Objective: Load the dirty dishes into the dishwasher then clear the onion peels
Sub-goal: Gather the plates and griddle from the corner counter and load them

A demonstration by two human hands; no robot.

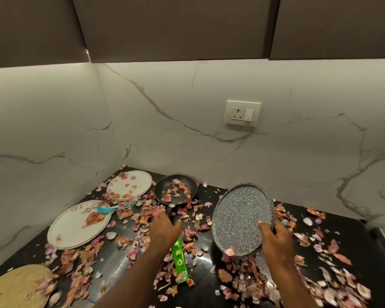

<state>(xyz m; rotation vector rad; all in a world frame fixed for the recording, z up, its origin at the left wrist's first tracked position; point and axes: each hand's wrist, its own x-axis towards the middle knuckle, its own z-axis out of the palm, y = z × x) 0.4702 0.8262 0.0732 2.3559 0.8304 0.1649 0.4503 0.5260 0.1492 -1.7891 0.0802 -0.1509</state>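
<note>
Peel-strewn black surface (120, 258) lay before you: your right hand (276, 238) gripped the tilted speckled grey round plate (238, 216); your left hand (163, 227), half-curled and empty, neared the black pan's handle (168, 213) just beyond. Next, probably grasp it.

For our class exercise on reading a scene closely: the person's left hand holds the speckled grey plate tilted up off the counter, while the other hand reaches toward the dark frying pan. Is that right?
Not quite. The head view shows the right hand holding the speckled grey plate tilted up off the counter; the left hand is the one reaching toward the dark frying pan.
</note>
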